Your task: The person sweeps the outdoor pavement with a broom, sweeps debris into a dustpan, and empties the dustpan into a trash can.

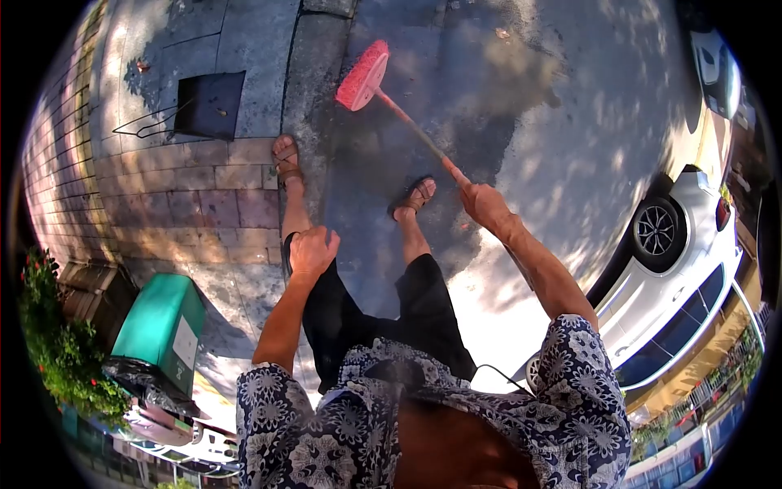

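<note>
Broom: the pink broom is held out in front of the body, its round head ahead and its handle slanting back; whether the bristles touch the ground cannot be told.
Right hand: the handle's near end is gripped by the right hand, fingers closed around it.
Left hand: the left hand is held near the left knee, to the broom's left, thumb set apart from loosely curled fingers; whether anything is held in the palm cannot be told.
Feet: the sandalled right foot is planted just left of the handle, the sandalled left foot farther left, by the paving edge.
Near edge: the broom's head is bordered on its left by a kerb strip, with paving beyond.
Dark square panel: on that paving, left of the broom, a dark square panel is seen beside a thin wire loop.
Open room: right of the broom, a wide stretch of shaded and sunlit roadway is bounded by a white car.
Lettering: a white label is borne by the green bin, back and left of the broom; its writing cannot be read, nor can any car badge.
</note>
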A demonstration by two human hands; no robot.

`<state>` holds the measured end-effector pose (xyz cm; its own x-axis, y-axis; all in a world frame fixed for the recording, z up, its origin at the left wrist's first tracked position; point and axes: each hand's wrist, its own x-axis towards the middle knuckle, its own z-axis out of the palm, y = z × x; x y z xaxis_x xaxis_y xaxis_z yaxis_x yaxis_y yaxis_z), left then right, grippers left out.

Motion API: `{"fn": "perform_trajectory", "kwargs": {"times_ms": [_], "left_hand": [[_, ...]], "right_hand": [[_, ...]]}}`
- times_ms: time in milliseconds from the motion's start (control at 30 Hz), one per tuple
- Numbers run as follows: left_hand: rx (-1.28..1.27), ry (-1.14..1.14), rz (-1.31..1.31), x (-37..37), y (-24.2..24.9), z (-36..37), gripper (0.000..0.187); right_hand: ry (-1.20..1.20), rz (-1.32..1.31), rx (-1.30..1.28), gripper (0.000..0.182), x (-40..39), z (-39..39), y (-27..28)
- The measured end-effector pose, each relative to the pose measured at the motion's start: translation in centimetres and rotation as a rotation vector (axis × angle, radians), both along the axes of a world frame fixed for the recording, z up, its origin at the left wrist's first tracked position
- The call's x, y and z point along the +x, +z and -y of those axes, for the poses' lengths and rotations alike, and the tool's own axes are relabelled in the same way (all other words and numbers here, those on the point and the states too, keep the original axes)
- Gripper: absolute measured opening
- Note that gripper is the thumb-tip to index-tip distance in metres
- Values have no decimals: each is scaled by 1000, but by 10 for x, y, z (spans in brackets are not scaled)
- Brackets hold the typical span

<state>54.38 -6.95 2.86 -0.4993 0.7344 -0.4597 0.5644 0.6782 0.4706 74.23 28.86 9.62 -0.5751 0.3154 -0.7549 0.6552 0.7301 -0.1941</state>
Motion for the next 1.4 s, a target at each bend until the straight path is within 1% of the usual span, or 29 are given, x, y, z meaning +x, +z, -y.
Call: {"fn": "perform_trajectory", "kwargs": {"times_ms": [67,133,233,333,433,500,533,567,633,667,700,733,800,833,867,933,967,1000,1033,1100,1200,1267,1333,1367,1400], "left_hand": [[6,-2,1,-3,-2,-4,29],[2,2,-2,-4,-2,-2,30],[20,-9,8,-2,-6,0,31],[30,-5,11,0,-3,-3,31],[15,25,-6,1,1,-2,30],[6,25,10,0,3,-2,30],[3,23,19,0,3,-2,30],[2,19,11,0,3,-2,30],[6,7,-6,-2,1,0,29],[5,19,-9,-3,3,0,28],[9,26,-11,-5,5,1,28],[15,36,-12,-5,5,1,27],[42,47,-30,-3,4,5,27],[53,45,-36,-2,5,2,27],[59,48,-44,1,8,0,27],[56,8,-73,9,16,-6,26],[60,-10,-91,13,23,-14,27],[66,-32,-107,19,31,-21,28],[12,-21,-83,28,30,-23,31],[-85,3,-32,50,24,-40,36],[-173,6,143,106,38,-100,46],[-131,-58,320,152,31,-151,57],[-252,321,869,210,65,-236,65],[-232,451,965,241,90,-282,66],[-215,576,1064,265,107,-315,68]], "right_hand": [[62,8,17,75,16,-24,20],[141,43,52,78,23,-26,52],[69,101,49,77,20,-17,86],[-153,-195,-46,72,29,-7,44],[-38,-349,-122,79,10,6,9],[244,-182,38,77,31,16,-24],[382,-93,117,76,34,18,-31],[337,-96,93,75,40,8,-32],[243,-103,52,72,48,-27,-13],[294,-85,85,73,58,-48,-8],[433,6,209,70,73,-68,-5],[283,41,137,66,87,-94,3],[233,122,210,63,130,-141,11],[237,179,271,62,133,-156,34],[231,309,324,62,132,-170,51],[201,314,414,63,165,-203,51],[191,264,439,64,184,-214,53],[178,219,465,64,202,-221,61],[160,180,494,65,223,-227,75],[112,158,491,67,257,-228,103],[29,124,449,69,267,-208,146],[-185,-27,186,66,270,-193,158],[-345,-243,-72,59,280,-176,133],[-518,-274,-215,57,280,-157,126],[-471,-279,-251,58,279,-139,121]]}}
